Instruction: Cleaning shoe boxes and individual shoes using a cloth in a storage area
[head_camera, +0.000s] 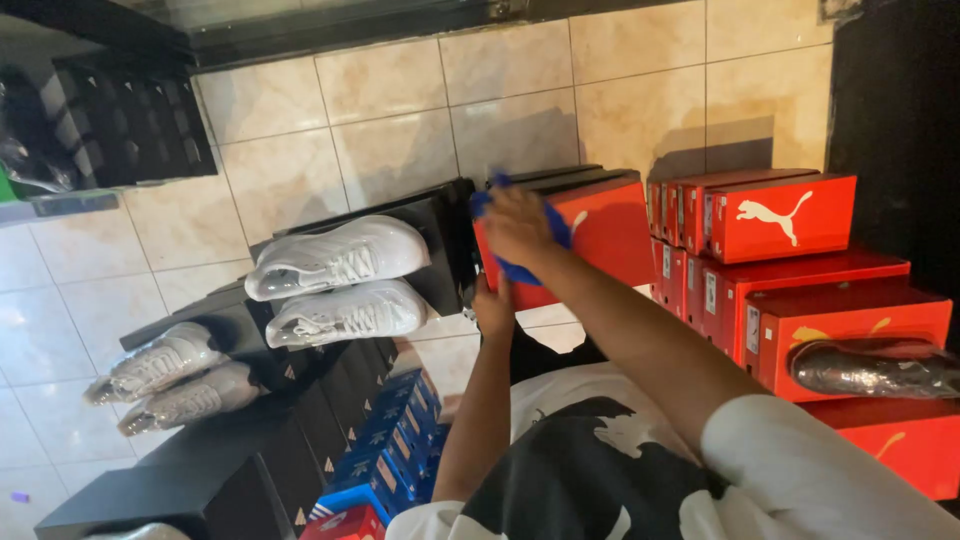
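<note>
Blue cloth (545, 232), soft and crumpled, sits under the right hand (515, 225), whose grip is folded over it and presses it against the lid of a red cardboard shoe box (605, 235). The left hand (492, 312) is just below, at the lower edge of the same box; I cannot tell how wide its grip is, since the fingers are hidden against the box. The box stands between a stack of black shoe boxes (440, 225) on one side and a pile of red shoe boxes (790, 215) on the other. Two pairs of white plastic-wrapped sports shoes (345, 258) lie on the black boxes. A dark wrapped shoe (875, 368) lies on another red box. Blue boxes (395, 440) stand near the person's white and black shirt (600, 470). Beige tiled floor (400, 100) lies behind everything.
</note>
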